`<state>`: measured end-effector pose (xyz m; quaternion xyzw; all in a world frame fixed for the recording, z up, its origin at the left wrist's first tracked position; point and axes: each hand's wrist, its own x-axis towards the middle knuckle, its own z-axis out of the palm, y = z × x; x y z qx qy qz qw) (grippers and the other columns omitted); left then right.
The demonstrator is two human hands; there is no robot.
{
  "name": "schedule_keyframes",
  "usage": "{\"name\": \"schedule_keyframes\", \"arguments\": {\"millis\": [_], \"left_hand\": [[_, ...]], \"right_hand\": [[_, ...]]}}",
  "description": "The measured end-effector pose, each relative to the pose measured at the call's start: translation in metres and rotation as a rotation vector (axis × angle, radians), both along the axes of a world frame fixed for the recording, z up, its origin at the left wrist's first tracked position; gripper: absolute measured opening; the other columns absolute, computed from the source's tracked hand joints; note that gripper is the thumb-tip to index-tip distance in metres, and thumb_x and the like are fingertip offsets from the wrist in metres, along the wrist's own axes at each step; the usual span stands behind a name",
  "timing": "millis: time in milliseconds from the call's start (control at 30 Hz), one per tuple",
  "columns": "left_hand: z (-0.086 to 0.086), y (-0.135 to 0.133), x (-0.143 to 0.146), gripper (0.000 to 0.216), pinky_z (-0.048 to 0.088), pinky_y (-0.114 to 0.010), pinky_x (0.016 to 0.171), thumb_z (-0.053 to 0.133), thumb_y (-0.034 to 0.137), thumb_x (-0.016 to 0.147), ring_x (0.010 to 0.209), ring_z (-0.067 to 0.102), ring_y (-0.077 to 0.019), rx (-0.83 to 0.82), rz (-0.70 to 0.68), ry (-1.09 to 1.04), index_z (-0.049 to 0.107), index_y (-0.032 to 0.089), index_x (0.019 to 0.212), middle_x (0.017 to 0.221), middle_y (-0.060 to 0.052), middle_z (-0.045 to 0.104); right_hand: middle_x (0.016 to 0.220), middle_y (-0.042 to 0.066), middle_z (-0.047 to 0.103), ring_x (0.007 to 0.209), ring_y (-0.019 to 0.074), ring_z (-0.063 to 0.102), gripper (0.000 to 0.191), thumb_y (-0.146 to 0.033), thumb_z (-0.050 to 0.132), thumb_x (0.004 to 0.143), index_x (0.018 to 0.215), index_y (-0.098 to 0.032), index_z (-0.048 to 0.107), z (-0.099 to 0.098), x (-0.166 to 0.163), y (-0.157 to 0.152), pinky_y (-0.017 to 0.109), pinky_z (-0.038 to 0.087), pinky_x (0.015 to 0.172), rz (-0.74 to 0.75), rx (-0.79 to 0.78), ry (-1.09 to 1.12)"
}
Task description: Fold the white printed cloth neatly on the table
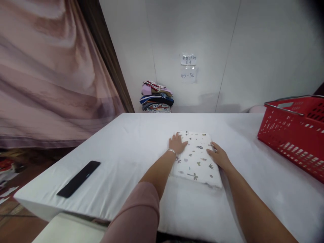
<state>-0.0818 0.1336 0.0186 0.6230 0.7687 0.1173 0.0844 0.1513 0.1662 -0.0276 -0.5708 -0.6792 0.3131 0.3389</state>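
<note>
A folded white cloth (196,158) printed with small dark figures lies flat on the white table (131,145), a little right of the middle. My left hand (177,143) rests flat on the cloth's left edge, fingers spread, a bracelet at the wrist. Against the cloth's right edge lies my right hand (219,157), fingers stretched forward and pressed down on the fabric. Neither hand grips anything.
A black phone (79,178) lies near the table's left front corner. A red plastic basket (295,130) with a metal handle stands at the right. A stack of folded clothes (157,97) sits past the table's far edge by the wall. A pink curtain (50,74) hangs at left.
</note>
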Motion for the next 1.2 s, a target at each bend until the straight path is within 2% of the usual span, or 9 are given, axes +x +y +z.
{"name": "schedule_keyframes", "arguments": {"millis": [100, 200, 333, 467, 633, 700, 867, 1067, 1200], "left_hand": [[-0.015, 0.005, -0.01, 0.067, 0.02, -0.043, 0.109, 0.03, 0.06, 0.085, 0.138, 0.015, -0.0279, -0.029, 0.042, -0.047, 0.028, 0.022, 0.14, 0.154, -0.005, 0.01], [-0.021, 0.005, -0.013, 0.069, 0.022, -0.043, 0.108, 0.03, 0.062, 0.084, 0.137, 0.017, -0.0287, -0.008, 0.025, -0.059, 0.028, 0.021, 0.139, 0.154, -0.005, 0.01], [-0.02, 0.005, -0.014, 0.067, 0.025, -0.042, 0.106, 0.032, 0.062, 0.083, 0.135, 0.023, -0.029, 0.004, 0.011, -0.075, 0.031, 0.023, 0.137, 0.154, -0.005, 0.011], [-0.009, 0.002, -0.015, 0.063, 0.026, -0.042, 0.106, 0.034, 0.057, 0.085, 0.135, 0.025, -0.0287, -0.005, 0.0, -0.117, 0.031, 0.023, 0.137, 0.153, -0.006, 0.013], [0.005, -0.021, -0.012, 0.067, 0.014, -0.05, 0.11, 0.037, 0.059, 0.083, 0.14, 0.01, -0.0292, -0.038, -0.009, -0.104, 0.029, 0.023, 0.139, 0.153, -0.007, 0.011], [0.004, -0.036, -0.012, 0.068, 0.009, -0.052, 0.11, 0.036, 0.06, 0.083, 0.14, 0.008, -0.0286, -0.017, -0.031, -0.077, 0.03, 0.022, 0.139, 0.153, -0.007, 0.011], [-0.008, -0.061, -0.012, 0.063, 0.013, -0.05, 0.109, 0.031, 0.057, 0.086, 0.138, 0.017, -0.025, -0.013, -0.031, -0.123, 0.028, 0.024, 0.14, 0.153, -0.006, 0.01], [-0.013, -0.059, -0.011, 0.06, 0.016, -0.049, 0.109, 0.034, 0.056, 0.086, 0.137, 0.022, -0.0254, 0.014, 0.002, -0.114, 0.031, 0.026, 0.138, 0.153, -0.006, 0.013], [-0.017, -0.058, -0.012, 0.059, 0.016, -0.048, 0.109, 0.035, 0.056, 0.086, 0.136, 0.023, -0.0254, 0.042, 0.008, -0.119, 0.033, 0.027, 0.137, 0.153, -0.005, 0.015]], "right_hand": [[0.124, 0.009, 0.058, 0.1, 0.0263, 0.059, 0.06, -0.041, 0.057, 0.074, 0.13, -0.02, 0.051, 0.001, 0.0, -0.001, 0.041, 0.044, 0.089, 0.02, 0.001, -0.037], [0.124, 0.009, 0.058, 0.102, 0.0269, 0.057, 0.06, -0.04, 0.056, 0.074, 0.13, -0.019, 0.05, 0.003, 0.0, -0.002, 0.041, 0.044, 0.09, 0.026, -0.006, -0.052], [0.122, 0.009, 0.059, 0.103, 0.0267, 0.058, 0.06, -0.042, 0.056, 0.074, 0.13, -0.019, 0.05, 0.004, -0.001, -0.003, 0.04, 0.044, 0.09, 0.023, 0.0, -0.032], [0.122, 0.01, 0.06, 0.102, 0.0259, 0.059, 0.061, -0.042, 0.056, 0.074, 0.13, -0.018, 0.05, 0.003, -0.002, -0.002, 0.039, 0.043, 0.091, 0.015, -0.009, -0.037], [0.126, 0.011, 0.057, 0.107, 0.0258, 0.057, 0.064, -0.041, 0.055, 0.075, 0.133, -0.016, 0.046, 0.004, -0.003, 0.0, 0.039, 0.042, 0.094, 0.036, -0.038, -0.023], [0.128, 0.012, 0.055, 0.111, 0.0266, 0.054, 0.064, -0.042, 0.055, 0.075, 0.133, -0.016, 0.045, 0.006, -0.003, -0.001, 0.039, 0.04, 0.096, 0.041, -0.043, -0.034], [0.13, 0.011, 0.053, 0.114, 0.0276, 0.052, 0.062, -0.042, 0.054, 0.076, 0.133, -0.018, 0.047, 0.01, -0.003, -0.004, 0.04, 0.039, 0.097, 0.038, -0.035, -0.08], [0.126, 0.011, 0.056, 0.111, 0.0276, 0.055, 0.062, -0.043, 0.055, 0.076, 0.133, -0.02, 0.047, 0.01, -0.001, -0.007, 0.041, 0.04, 0.095, 0.016, -0.062, -0.053], [0.123, 0.012, 0.058, 0.107, 0.0259, 0.057, 0.064, -0.045, 0.059, 0.075, 0.132, -0.019, 0.047, 0.008, 0.003, -0.015, 0.039, 0.041, 0.096, -0.016, -0.109, 0.079]]}}
